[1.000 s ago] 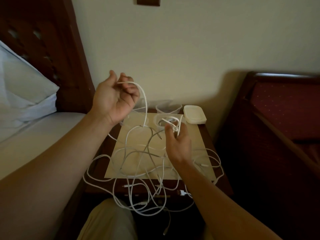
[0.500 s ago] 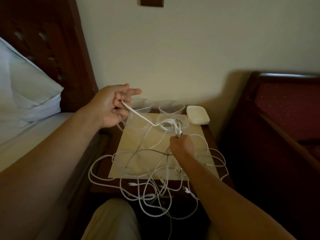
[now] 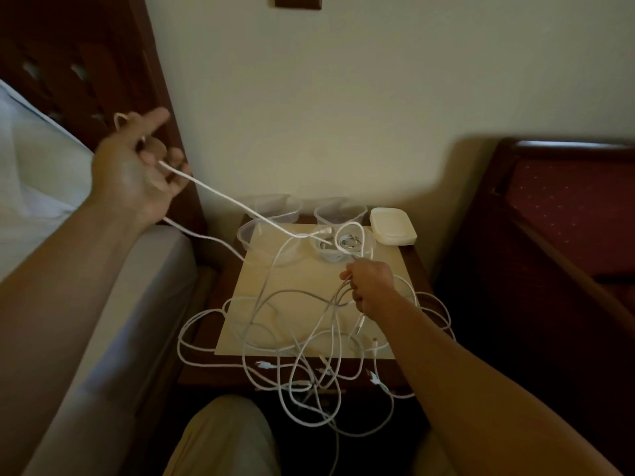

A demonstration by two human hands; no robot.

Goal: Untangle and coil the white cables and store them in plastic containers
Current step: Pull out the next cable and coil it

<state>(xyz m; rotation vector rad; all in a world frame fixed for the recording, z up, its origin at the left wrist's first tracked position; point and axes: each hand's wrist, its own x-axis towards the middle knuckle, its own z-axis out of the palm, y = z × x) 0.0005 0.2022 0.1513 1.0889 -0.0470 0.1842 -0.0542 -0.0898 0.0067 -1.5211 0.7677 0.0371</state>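
A white cable [image 3: 240, 204] is gripped in the raised left hand [image 3: 137, 170], index finger sticking out. Strands are pinched by the right hand [image 3: 369, 286] beside a tub [image 3: 343, 245] holding a coil. The rest is sprawled, tangled, over the bench [image 3: 309, 280].

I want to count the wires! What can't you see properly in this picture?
- White cables, head view: overlapping tangle, count unclear.
- Cable ends below the table front: lost in darkness.
- Left hand: blurred.
- Container contents: dim, too small.
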